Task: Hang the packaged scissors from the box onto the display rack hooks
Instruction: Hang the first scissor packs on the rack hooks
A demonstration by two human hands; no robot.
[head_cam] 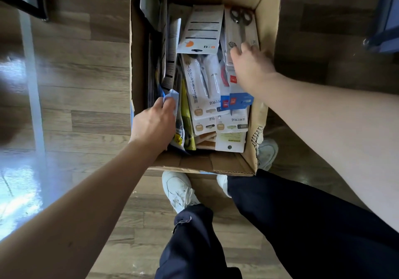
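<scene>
Reaching down into the cardboard box (267, 19), both hands are among the packaged scissors. The left hand (154, 123) has its fingers curled round the top edge of a blue-cornered pack (171, 96) that stands upright at the left side of the box, and it grips this pack. The right hand (251, 66) lies on a pale card pack with dark-handled scissors (240, 25) at the far right of the box; its fingers are bent over the near end of the card, but I cannot tell if they really hold it or only press on it.

Between the hands lie many more packs, overlapping one on another. One long white card (199, 88) shows slim scissors under clear plastic and printed text along its side. Beside it are blue and red cards (234, 100), partly under the right forearm. Further back a white card with an orange mark (201, 30) lies face down.

The box stands on a wooden floor (86, 79), just in front of white sneakers (180, 189) and dark trousers (302, 214).
</scene>
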